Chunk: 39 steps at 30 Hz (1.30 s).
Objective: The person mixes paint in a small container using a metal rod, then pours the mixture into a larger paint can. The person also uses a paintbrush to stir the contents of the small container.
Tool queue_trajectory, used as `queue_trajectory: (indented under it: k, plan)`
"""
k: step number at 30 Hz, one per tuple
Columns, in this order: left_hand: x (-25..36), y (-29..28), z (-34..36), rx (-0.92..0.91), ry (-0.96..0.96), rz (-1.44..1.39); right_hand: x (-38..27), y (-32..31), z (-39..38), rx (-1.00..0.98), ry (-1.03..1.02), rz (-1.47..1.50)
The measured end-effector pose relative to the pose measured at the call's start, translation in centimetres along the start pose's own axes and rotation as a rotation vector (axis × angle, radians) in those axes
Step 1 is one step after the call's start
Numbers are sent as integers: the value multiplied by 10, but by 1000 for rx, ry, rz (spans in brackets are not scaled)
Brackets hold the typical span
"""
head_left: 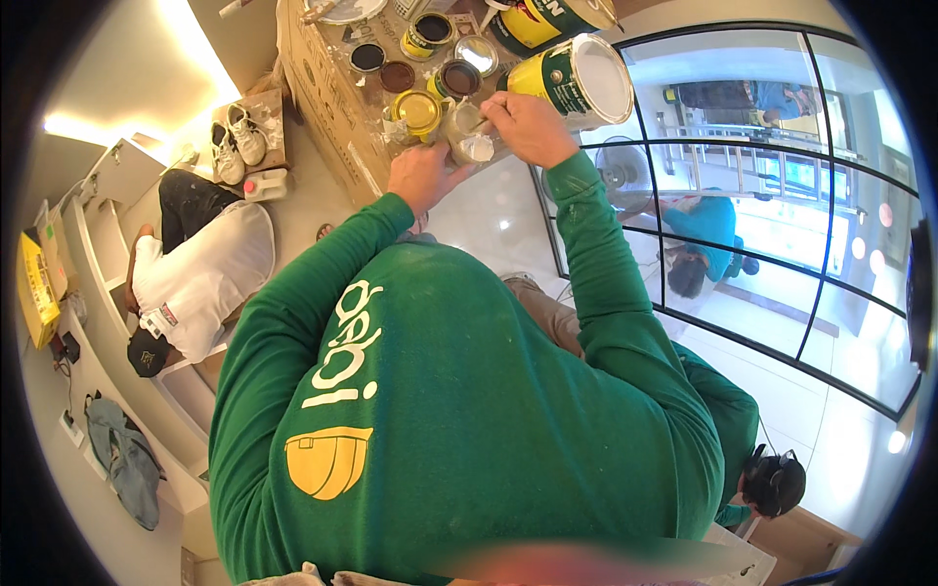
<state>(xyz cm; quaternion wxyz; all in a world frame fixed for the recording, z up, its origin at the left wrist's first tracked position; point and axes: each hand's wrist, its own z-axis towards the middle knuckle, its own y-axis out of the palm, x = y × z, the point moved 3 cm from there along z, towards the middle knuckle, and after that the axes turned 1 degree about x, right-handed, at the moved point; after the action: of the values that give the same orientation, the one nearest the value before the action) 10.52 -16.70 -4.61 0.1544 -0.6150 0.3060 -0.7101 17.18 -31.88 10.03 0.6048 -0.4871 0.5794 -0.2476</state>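
Observation:
At the near edge of a cardboard-covered work surface (pixel 332 103), my left hand (pixel 422 178) is closed against the side of a small clear cup (pixel 461 119) with white paint in it. My right hand (pixel 530 127) pinches a thin stick (pixel 481 126) that reaches over the cup; its lower end is hard to make out. A small can with a yellow lid (pixel 418 114) stands just left of the cup. Right behind my right hand is a large green and yellow paint can (pixel 547 83) with a white top.
Several small open cans, among them a dark one (pixel 431 31), and a second large can (pixel 547 21) crowd the surface. A black-framed glass partition (pixel 723 144) stands right. A person in white (pixel 210 269) is at left, another in green (pixel 718 410) behind me.

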Motion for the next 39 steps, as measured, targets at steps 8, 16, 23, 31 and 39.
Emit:
queue_trajectory:
  k: [8, 16, 23, 31, 39]
  plan:
    - [0, 1, 0, -7, 14, -18, 4, -1, -3, 8, 75, 54]
    - [1, 0, 0, 7, 36, 3, 1, -47, -26, 165, 58, 211]
    - [0, 1, 1, -43, 7, -52, 3, -63, -38, 123, 152, 322]
    - [0, 0, 1, -35, 10, -55, 8, -54, -35, 191, 84, 283]
    - [1, -2, 1, -51, -3, -35, 4, -4, -10, 57, 64, 25]
